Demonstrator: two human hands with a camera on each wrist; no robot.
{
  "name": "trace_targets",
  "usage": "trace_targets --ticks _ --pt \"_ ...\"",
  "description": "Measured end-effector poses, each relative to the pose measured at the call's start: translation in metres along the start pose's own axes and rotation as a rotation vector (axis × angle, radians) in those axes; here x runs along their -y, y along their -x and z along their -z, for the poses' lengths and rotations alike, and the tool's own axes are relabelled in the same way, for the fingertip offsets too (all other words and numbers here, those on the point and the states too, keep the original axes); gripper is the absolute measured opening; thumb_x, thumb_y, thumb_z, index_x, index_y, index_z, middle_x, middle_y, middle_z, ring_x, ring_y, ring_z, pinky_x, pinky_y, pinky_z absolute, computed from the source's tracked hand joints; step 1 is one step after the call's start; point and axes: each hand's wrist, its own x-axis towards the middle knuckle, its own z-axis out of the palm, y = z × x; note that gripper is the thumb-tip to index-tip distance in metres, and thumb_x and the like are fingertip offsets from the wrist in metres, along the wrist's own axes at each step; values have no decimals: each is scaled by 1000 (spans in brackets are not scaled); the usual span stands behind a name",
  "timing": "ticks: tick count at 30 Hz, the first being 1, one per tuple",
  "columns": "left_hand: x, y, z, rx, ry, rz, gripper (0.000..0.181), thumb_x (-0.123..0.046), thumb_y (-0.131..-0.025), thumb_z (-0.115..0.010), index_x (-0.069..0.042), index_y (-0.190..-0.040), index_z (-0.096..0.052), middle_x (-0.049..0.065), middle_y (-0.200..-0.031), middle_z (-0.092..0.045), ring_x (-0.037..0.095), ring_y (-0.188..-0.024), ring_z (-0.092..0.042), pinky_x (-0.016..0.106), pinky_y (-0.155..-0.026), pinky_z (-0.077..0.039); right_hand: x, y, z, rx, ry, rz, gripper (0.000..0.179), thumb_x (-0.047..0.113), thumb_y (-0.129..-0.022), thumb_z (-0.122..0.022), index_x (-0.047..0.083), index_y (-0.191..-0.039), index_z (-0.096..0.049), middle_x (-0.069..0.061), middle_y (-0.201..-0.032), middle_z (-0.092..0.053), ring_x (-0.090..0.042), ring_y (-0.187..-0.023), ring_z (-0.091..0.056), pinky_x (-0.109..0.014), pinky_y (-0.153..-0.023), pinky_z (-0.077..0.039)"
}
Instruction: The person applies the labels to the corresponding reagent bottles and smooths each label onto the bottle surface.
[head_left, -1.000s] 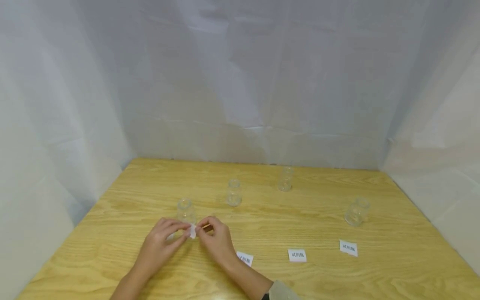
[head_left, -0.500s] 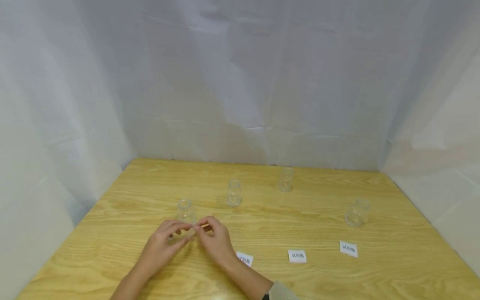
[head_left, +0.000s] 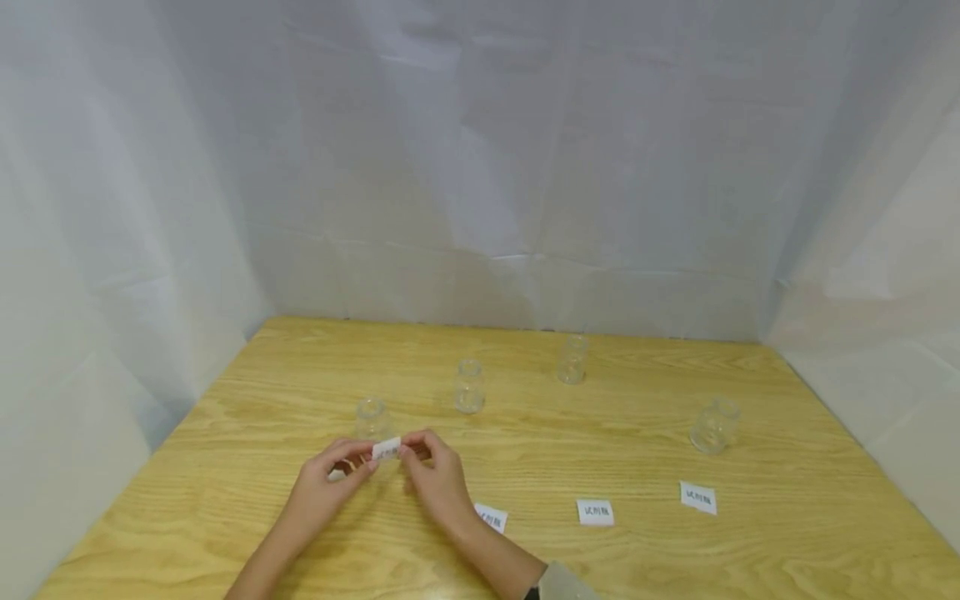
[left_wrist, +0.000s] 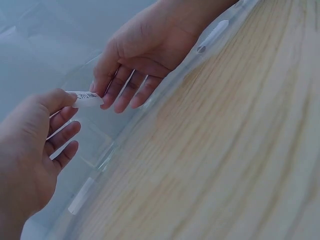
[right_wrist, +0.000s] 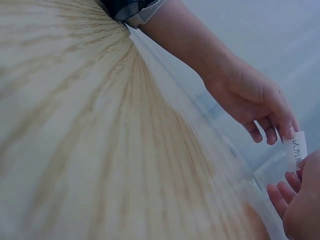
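A small white paper label with handwritten characters point(head_left: 386, 449) is stretched between both hands, above the table. My left hand point(head_left: 318, 492) pinches its left end with thumb and forefinger. Its right end lies between the thumb and forefinger of my right hand point(head_left: 437, 479). In the left wrist view the label point(left_wrist: 86, 98) appears as a thin strip; in the right wrist view its writing point(right_wrist: 297, 149) shows between the fingertips. Just behind the hands stands a clear glass bottle point(head_left: 371, 417), its lower part hidden. A white patch point(head_left: 337, 475) peeks out by the left fingers, mostly covered.
Further back stand two glass bottles point(head_left: 469, 390) point(head_left: 572, 362), and another glass bottle point(head_left: 715, 427) is at the right. Three written labels lie near the front: one label point(head_left: 492, 517) beside the right forearm, a middle label point(head_left: 595, 512), a right label point(head_left: 698, 497). White sheeting point(head_left: 480, 167) surrounds the wooden table point(head_left: 637, 567).
The label has turned in the fingers: narrow and upright first, then nearly edge-on, now lying sideways with its writing visible. The fingertips have spread slightly apart. Bottles and other labels stay put.
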Motion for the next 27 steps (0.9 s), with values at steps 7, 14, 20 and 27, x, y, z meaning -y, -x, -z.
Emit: trace_targets --ticks 7,14,20,27 --pt "1 -1 2 -24 -27 34 20 1 -80 -69 -1 -99 -67 0 -81 -60 7 -72 -53 21 -62 -47 -16 -6 -2 -33 35 6 7 7 -86 -62 2 -91 -62 2 -77 -57 -13 -72 -53 -31 -52 -52" --pt "2 -3 2 -39 -27 127 11 -7 -84 -67 -2 -93 -62 0 -81 -60 9 -73 -54 23 -63 -46 -22 -8 0 -58 138 90 7 12 -84 -66 6 -87 -64 5 -76 -60 -8 -72 -54 -22 -60 -47" --pt "2 -3 3 -68 -84 175 8 -10 -85 -66 -4 -89 -61 2 -82 -61 9 -74 -54 24 -63 -47 -21 -11 -1 -43 173 109 8 12 -84 -66 5 -87 -64 5 -75 -61 -7 -71 -54 -23 -65 -46" --pt "2 -3 5 -85 -102 214 9 -10 -85 -67 -2 -87 -63 7 -90 -61 17 -78 -55 22 -62 -48 -22 -19 -6 -27 193 83 6 10 -83 -66 5 -84 -65 4 -84 -58 -11 -80 -55 -23 -70 -47"
